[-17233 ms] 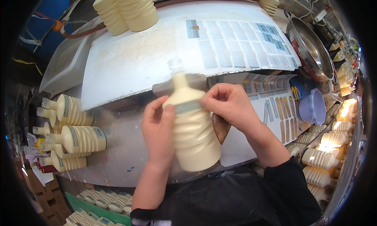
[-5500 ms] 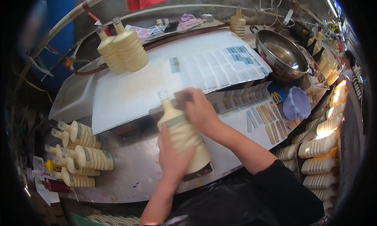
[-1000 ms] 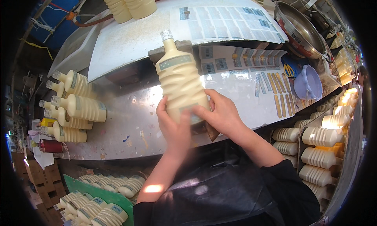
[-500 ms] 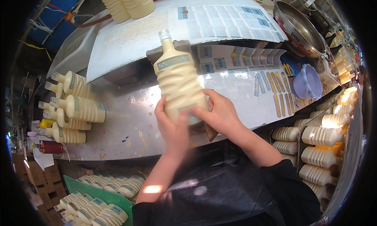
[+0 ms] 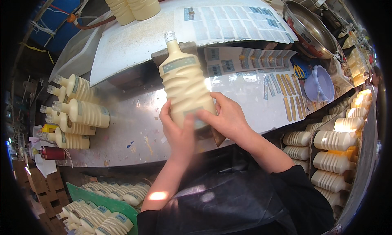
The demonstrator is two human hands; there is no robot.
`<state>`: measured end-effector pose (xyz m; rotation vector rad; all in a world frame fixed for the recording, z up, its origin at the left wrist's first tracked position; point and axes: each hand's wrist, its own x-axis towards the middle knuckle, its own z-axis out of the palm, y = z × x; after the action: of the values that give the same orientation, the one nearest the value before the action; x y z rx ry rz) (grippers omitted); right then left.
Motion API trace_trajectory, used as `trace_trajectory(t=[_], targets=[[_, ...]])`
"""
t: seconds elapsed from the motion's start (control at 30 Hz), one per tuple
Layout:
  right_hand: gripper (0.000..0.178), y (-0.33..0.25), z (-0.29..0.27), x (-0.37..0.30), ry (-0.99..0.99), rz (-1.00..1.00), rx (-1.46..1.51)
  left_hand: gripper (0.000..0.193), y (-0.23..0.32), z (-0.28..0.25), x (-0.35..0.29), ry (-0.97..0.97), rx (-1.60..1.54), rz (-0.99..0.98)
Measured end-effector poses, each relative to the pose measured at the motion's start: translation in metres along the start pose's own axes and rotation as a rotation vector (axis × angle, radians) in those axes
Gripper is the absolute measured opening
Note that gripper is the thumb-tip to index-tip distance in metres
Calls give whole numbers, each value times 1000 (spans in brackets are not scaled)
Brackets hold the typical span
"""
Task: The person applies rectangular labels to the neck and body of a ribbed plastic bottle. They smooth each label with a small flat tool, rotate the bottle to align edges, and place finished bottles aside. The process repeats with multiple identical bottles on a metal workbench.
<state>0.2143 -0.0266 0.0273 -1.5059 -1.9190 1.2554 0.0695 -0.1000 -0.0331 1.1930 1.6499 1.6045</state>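
Note:
A cream, wavy-sided bottle (image 5: 184,86) with a clear neck top lies before me, neck pointing away. Its shoulder carries a blue-grey label strip (image 5: 179,64); a smaller label (image 5: 192,112) sits near the base, partly under my thumbs. Closed round the bottle's lower left side is my left hand (image 5: 178,130), its thumb blurred on the small label. My right hand (image 5: 228,117) grips the lower right side, thumb pressed on that label's edge. A dark brown block (image 5: 188,47) shows behind the bottle's neck, and a brown pointed corner juts out below its base.
Several cream bottles (image 5: 90,113) lie at the table's left. Label sheets (image 5: 228,22), gold strips (image 5: 290,108), yellow-handled scissors (image 5: 300,72) and a lilac bucket (image 5: 319,86) are to the right. A green-edged crate (image 5: 102,202) and a right-hand bin hold more bottles.
The bottle and both hands stay almost in place. My left thumb is smeared by motion over the lower label in both frames.

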Motion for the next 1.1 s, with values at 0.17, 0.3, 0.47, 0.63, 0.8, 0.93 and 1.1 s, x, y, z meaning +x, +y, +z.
trace_trajectory(t=[0.17,0.3,0.47,0.63,0.8,0.93,1.1], targets=[[65,2,1,0,7,-28,0,67,2,0,0,3,-26,-23],[64,-1,-1,0,-14,-14,-1,67,1,0,0,-6,-17,-10],[60,5,-6,2,-73,-48,102,63,3,2,1,45,-124,-38],[52,35,-2,7,-134,-75,250,63,-17,-11,-2,-11,-206,-45],[63,13,-6,-1,-115,-10,57,68,-19,-10,-5,-48,-152,-2],[64,9,-6,0,-105,-12,4,72,-13,-7,-5,-31,-138,-44],[64,11,-5,-1,-89,-20,5,74,-10,-7,-4,-37,-156,-64]])
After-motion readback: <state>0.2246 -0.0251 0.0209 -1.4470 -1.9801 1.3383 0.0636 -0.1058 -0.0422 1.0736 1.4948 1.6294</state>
